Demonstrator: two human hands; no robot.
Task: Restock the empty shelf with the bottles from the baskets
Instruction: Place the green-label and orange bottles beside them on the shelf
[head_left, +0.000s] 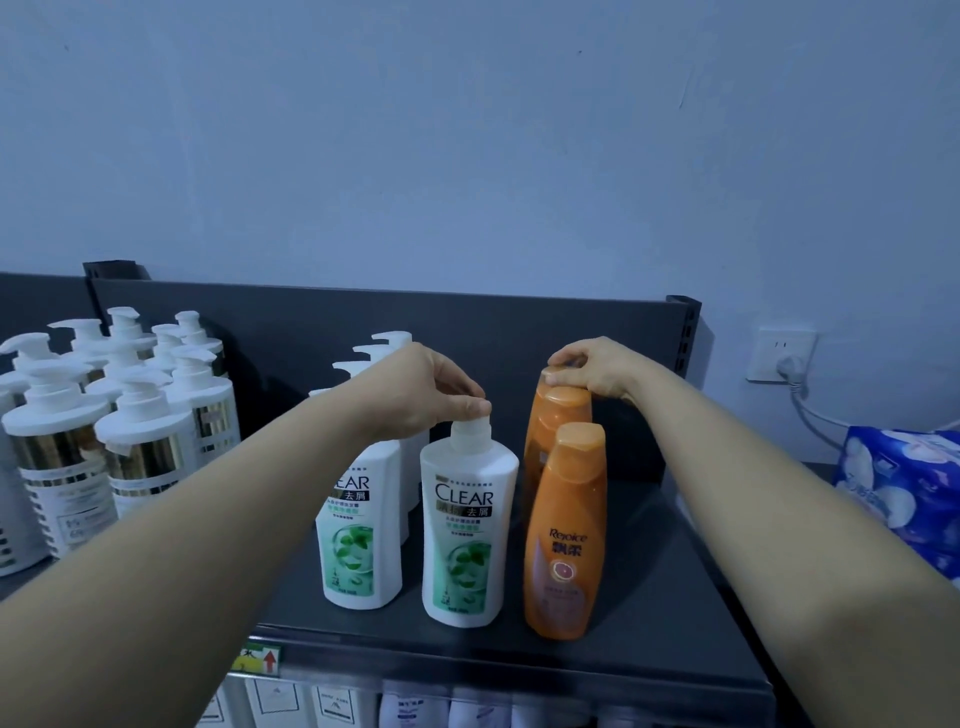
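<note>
Both bare arms reach forward over the dark grey metal shelf (649, 597), which stands against a pale wall.

The left hand (431, 389) sits on top of the front white plastic pump bottle with the green CLEAR label (467, 530). Its fingertips (480, 407) are closed on the pump cap; the bottle body hangs directly below the grip — upright, base on the shelf near the front edge. A second white CLEAR bottle (361, 535) stands just beside it on the left, with more white pump bottles lined up behind.

The right hand (597, 371) is at the rear of a row of three orange plastic bottles. Its fingers are pinched around the cap of the rearmost orange bottle (553, 375), which is upright below the hand and mostly hidden by the middle orange bottle (563, 410). The front orange Rejoice bottle (566, 535) stands free — just right of the gripped CLEAR bottle.

A cluster of white-and-gold pump bottles (104, 415) occupies the far left.
</note>
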